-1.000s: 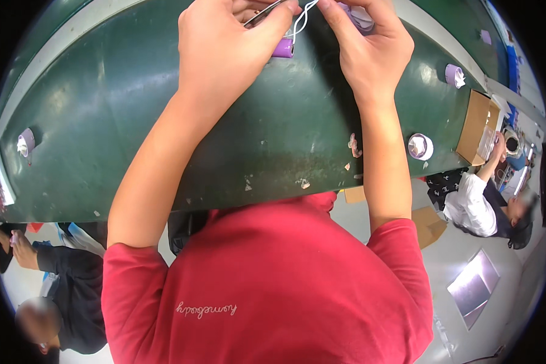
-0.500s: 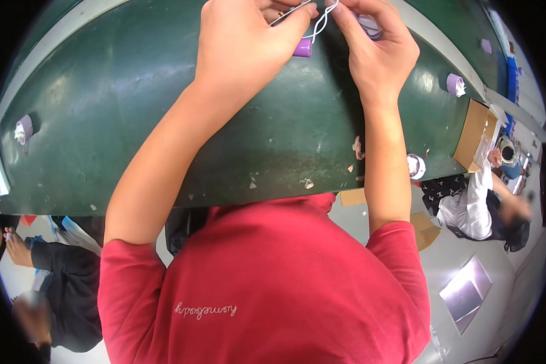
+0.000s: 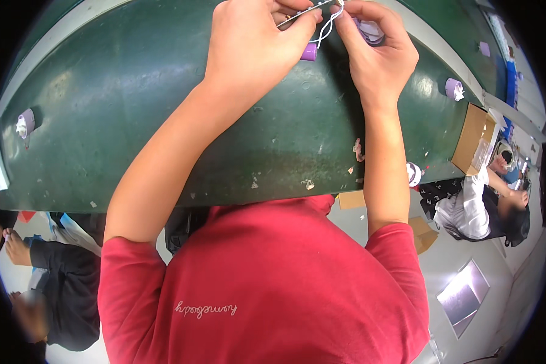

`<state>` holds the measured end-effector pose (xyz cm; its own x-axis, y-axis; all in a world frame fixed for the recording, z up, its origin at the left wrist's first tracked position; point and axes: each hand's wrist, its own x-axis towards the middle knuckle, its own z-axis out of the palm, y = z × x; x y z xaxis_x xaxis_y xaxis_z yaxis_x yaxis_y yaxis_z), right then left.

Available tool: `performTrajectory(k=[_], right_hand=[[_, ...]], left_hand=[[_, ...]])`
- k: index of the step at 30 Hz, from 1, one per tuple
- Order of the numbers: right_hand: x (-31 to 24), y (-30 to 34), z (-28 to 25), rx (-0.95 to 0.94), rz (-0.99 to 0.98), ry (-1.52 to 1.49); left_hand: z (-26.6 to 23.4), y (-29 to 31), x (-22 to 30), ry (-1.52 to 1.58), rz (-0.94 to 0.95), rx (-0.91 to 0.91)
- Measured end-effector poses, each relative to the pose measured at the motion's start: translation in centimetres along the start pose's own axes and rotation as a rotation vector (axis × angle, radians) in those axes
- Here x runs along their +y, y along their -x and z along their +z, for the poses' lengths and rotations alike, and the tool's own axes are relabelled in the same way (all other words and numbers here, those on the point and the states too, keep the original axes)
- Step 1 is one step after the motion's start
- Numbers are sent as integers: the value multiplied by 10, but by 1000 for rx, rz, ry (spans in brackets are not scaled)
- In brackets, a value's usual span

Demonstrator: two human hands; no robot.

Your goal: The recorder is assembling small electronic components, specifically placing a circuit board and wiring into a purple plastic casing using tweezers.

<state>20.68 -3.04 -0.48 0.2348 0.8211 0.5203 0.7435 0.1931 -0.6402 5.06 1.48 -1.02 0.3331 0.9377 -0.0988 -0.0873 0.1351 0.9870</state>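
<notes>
Viewing from above, both hands are seen raised to the far edge of a dark green desk [image 3: 164, 121], close together and nearly touching. The left hand [image 3: 255, 42] is closed around a thin grey strip [image 3: 300, 13], which is pinched between thumb and fingers near the top rim of the picture. The right hand [image 3: 379, 51] is closed as well, its fingertips pressed on a thin white wire [image 3: 327, 24] that is looped in a wavy line between the two hands. A pale lilac object [image 3: 370, 30] is partly enclosed in the right palm; what it is cannot be told. A small purple cylinder [image 3: 310, 52] is seen just below the wire, between the two hands and right beside the left thumb; whether it is touched or rests on the desk cannot be told.

Further purple spools are placed well apart on the desk: one [image 3: 25, 121] near its left end and one [image 3: 454, 88] toward its right end. An open cardboard box [image 3: 474, 138] is set at the right end of the desk. Small scraps [image 3: 307, 184] are scattered along the near edge. A red shirt [image 3: 267, 285] is worn by the person, filling the lower middle of the view. A seated co-worker in a white top [image 3: 467, 212] is shown at the right, and another person in dark clothing [image 3: 60, 291] at the lower left.
</notes>
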Motion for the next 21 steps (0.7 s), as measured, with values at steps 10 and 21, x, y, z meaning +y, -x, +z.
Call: performTrajectory(k=[10, 21], right_hand=[[-2, -1, 0, -14, 38, 5], [28, 9, 2, 9, 90, -85]], left_hand=[[1, -1, 3, -22, 19, -1], [-1, -1, 6, -105, 27, -22]])
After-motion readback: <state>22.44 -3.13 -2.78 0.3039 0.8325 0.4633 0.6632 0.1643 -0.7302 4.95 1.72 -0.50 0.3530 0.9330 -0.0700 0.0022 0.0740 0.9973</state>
